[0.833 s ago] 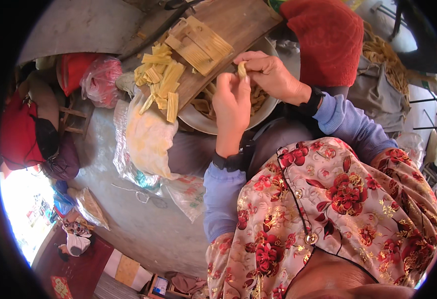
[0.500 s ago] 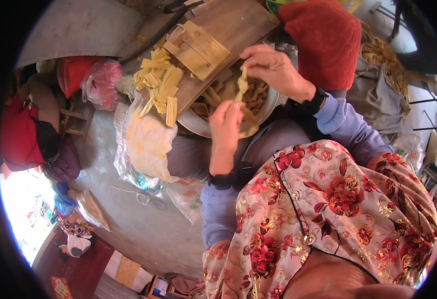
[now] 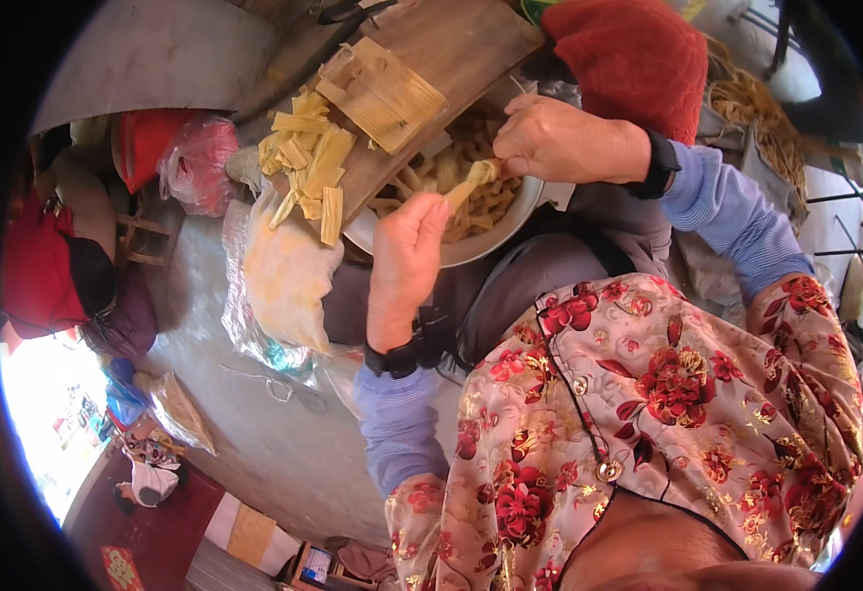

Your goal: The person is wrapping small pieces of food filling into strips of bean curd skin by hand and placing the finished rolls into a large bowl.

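My left hand (image 3: 402, 266) is closed on the near end of a yellow strip (image 3: 468, 187) with a knot in it. My right hand (image 3: 555, 146) pinches its upper right end. Both are over a metal bowl (image 3: 471, 253) of knotted yellowish pieces, resting around my lap. A wooden board (image 3: 461, 44) lies across the bowl's far side, carrying flat ribbed strips (image 3: 382, 94) and a loose pile of shorter strips (image 3: 308, 158) at its left.
A red cloth (image 3: 638, 69) lies at upper right beside tangled yellow strands (image 3: 757, 108) and a black metal rack (image 3: 845, 197). A person in red (image 3: 42, 256) is at left near a wooden stool (image 3: 141, 236) and pink bag (image 3: 195, 163). Another person (image 3: 146, 483) is at lower left.
My left hand has moved left and a little down, and my right hand to the right. The knotted strip between them has swung from upright to slanting up toward the right.
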A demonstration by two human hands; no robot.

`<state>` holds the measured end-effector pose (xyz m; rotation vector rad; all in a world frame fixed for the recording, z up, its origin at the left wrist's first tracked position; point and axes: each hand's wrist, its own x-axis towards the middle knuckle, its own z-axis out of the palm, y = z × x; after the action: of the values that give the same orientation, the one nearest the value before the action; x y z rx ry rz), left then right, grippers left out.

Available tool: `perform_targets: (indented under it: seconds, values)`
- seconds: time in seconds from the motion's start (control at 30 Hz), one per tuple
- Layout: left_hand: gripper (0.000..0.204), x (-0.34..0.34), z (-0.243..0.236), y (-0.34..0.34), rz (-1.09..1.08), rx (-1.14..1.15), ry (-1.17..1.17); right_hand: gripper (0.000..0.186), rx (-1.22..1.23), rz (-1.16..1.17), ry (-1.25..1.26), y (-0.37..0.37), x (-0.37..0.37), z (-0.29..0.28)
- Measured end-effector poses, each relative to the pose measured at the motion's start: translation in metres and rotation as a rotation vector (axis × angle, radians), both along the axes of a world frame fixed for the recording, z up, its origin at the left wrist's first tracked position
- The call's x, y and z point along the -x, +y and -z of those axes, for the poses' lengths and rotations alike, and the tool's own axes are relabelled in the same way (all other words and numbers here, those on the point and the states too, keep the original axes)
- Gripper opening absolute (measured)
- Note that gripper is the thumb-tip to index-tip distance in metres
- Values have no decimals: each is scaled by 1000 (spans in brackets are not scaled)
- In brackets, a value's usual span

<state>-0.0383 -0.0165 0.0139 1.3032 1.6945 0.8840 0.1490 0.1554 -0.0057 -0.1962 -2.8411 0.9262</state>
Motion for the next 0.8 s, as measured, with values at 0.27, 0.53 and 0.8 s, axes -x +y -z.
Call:
perform_targets:
  seconds: [0.27,0.53,0.8]
  values:
    - [25,-1,-11,5,-16,176,-460,15,38,20,392,-17,21,-39]
    - [24,19,-6,-5,25,220,-562,21,492,-128,-260,-3,13,-71]
    - [14,47,15,41,-322,12,-547,19,791,446,-89,13,62,-37]
